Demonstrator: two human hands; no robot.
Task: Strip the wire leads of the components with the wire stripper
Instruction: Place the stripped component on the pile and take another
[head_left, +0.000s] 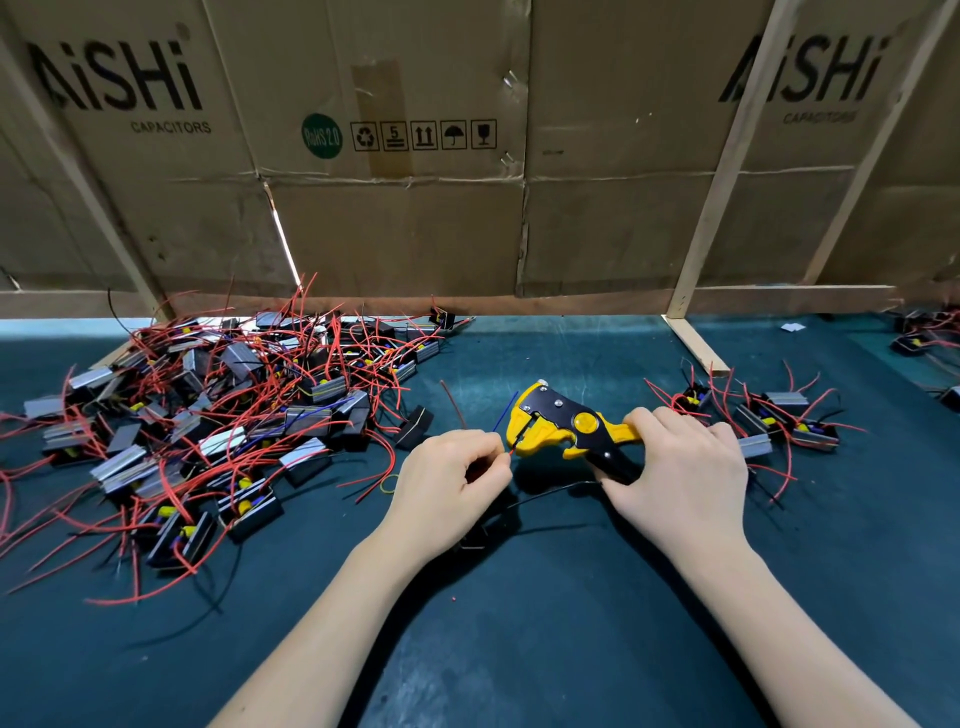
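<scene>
- left hand (451, 475), centre of frame: thumb and fingertips pinch a red lead (511, 453) right at the nose of the wire stripper (558, 428). a blue lead (505, 412) sticks up just behind it.
- right hand (675, 467), right of centre: fingers curled round the stripper's handles, which are mostly hidden under the hand. can't tell how far they're squeezed.
- stripper's yellow head points left and the red lead tip sits at its mouth. looks like feed-in, strip not yet pulled.
- the component (475, 535) being worked seems to be the dark block under the left wrist, mostly hidden. a black lead (550, 492) curves from it toward the right hand.
- to do it well: push the lead in straight and square to the blades, keep the pinch close to the mouth so the thin wire doesn't buckle, keep the blue lead out of the mouth, then one firm squeeze.
- risk: a skewed lead gives an uneven strip or nicked strands.
- big pile of components (218, 415) with red leads at left of frame, smaller group (779, 415) at right behind the right hand. likely to-do vs done, can't confirm.
- counter (519, 623) has a dark teal mat, with one small red speck lower centre.
- back of frame: wall of flattened cardboard boxes (363, 182) printed "aishi capacitors", held by pale wooden battens (727, 171).
</scene>
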